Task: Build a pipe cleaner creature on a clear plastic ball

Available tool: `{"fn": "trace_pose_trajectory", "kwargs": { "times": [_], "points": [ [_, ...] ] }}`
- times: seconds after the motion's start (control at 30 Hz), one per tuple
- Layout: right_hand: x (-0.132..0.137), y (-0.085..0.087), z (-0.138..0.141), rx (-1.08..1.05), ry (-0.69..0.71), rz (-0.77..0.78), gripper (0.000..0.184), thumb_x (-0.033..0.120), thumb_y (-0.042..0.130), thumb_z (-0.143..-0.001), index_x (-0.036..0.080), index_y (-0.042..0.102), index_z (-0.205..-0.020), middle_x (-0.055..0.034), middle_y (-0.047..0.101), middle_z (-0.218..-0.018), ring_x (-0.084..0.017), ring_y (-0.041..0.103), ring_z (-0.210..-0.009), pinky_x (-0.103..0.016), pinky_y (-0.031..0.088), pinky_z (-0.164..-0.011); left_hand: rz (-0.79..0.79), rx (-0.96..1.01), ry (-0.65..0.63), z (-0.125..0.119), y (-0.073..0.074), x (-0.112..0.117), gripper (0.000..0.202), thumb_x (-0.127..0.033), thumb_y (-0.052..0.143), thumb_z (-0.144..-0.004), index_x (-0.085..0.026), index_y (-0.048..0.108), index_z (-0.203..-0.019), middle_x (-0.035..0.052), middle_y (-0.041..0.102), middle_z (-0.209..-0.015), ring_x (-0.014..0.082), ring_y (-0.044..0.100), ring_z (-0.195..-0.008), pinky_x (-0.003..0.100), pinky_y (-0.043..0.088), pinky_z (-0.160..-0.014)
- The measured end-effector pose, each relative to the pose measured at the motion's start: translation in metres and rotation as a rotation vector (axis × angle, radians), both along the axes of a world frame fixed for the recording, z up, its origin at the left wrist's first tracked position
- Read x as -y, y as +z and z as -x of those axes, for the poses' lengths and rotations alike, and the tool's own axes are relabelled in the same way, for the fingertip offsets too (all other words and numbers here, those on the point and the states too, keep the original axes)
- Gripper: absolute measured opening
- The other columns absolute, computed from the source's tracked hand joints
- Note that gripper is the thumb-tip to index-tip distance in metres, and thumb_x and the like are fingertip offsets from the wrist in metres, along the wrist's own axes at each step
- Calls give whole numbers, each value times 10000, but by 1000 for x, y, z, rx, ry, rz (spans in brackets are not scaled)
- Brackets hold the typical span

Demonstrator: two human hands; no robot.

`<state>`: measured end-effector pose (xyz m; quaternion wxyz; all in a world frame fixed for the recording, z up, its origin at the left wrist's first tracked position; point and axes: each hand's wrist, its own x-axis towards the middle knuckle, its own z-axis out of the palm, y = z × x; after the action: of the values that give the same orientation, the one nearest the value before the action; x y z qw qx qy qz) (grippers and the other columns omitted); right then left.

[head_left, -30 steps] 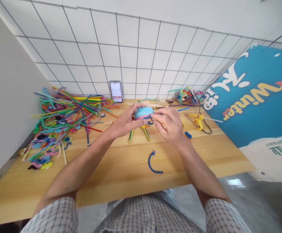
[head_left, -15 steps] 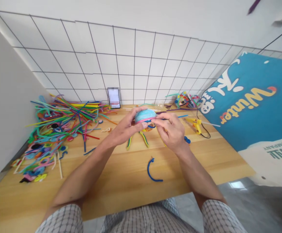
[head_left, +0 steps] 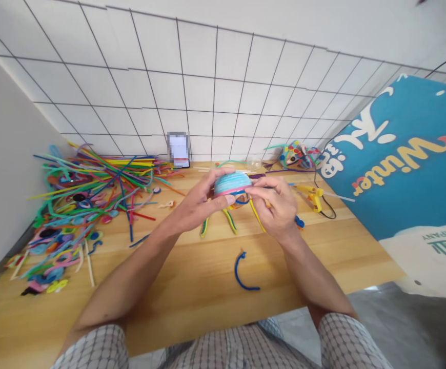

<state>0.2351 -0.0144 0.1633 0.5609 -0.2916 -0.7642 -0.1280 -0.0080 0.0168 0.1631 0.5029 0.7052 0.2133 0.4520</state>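
A light-blue dome (head_left: 232, 180), edged with a pink band (head_left: 228, 191), is held above the wooden table (head_left: 192, 297), between the 2 hands. The dome is clasped by the left hand (head_left: 203, 197): the thumb is laid along its near side and the fingers are wrapped around its left and far side. The fingertips of the right hand (head_left: 272, 202) are drawn close to each other at the dome's right rim; whether the rim itself or something slender is pinched there cannot be told. A blue loop (head_left: 243, 201) is seen just under the dome's rim, partly hidden by the hands. Below the dome, 2 green-and-yellow handles (head_left: 228, 221) are spread apart on the table, and a yellow strip (head_left: 259, 218) is seen to their right. Nearer the table's front edge than the dome, 1 curved blue strip (head_left: 239, 271) is laid on the wood. To the dome's left, a tangled heap of coloured craft stems (head_left: 123, 169) is spread; behind the dome and to its left, a phone (head_left: 179, 149) is propped against the tiled wall (head_left: 203, 61). To the dome's right, a yellow glue gun (head_left: 314, 199) is placed, and farther right a blue board (head_left: 419, 154) is stood, lettered "Winter".
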Motion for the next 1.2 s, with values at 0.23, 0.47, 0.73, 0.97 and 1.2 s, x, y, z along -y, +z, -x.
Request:
{"fn": "trace_pose_trajectory", "kwargs": {
  "times": [0.23, 0.47, 0.73, 0.97, 1.2],
  "points": [
    [-4, -3, 0, -41, -13, -4, 253, 91, 736, -1049, 314, 826, -1130, -21, 803, -1025, -206, 796, -947, -384, 654, -815, 34, 77, -56, -2, -8, -7, 605, -466, 909, -1007, -287, 670, -1534, 106, 726, -1507, 289, 705, -1341, 380, 611, -1125],
    [-6, -6, -2, -20, -17, -4, 265, 92, 705, -1055, 311, 833, -1131, -22, 815, -1043, -208, 805, -955, -389, 654, -822, 80, 129, -74, -6, -7, -6, 546, -427, 909, -1011, -304, 685, -1493, 88, 752, -1416, 260, 744, -1236, 358, 648, -1067],
    [-7, -8, 1, -41, -5, 2, 334, 67, 702, -1045, 326, 864, -1179, -26, 802, -1075, -201, 790, -975, -372, 651, -830, 111, 104, -50, -3, -3, -3, 570, -460, 933, -980, -290, 702, -1473, 95, 766, -1413, 270, 737, -1234, 360, 638, -1066],
    [-9, -12, 2, -32, -33, 50, 286, 166, 696, -1081, 333, 872, -1232, -49, 810, -1094, -237, 784, -995, -432, 656, -852, 130, 144, 0, -5, -6, -8, 612, -493, 956, -943, -277, 713, -1462, 93, 777, -1361, 273, 754, -1183, 354, 658, -1003],
    [-10, -12, 4, -15, -36, -14, 342, 154, 699, -1081, 337, 849, -1328, -57, 816, -1134, -247, 780, -1032, -450, 635, -905, 142, 159, 16, -5, -4, -9, 578, -469, 952, -942, -281, 727, -1440, 60, 771, -1240, 165, 706, -876, 232, 587, -693]
  ]
}}
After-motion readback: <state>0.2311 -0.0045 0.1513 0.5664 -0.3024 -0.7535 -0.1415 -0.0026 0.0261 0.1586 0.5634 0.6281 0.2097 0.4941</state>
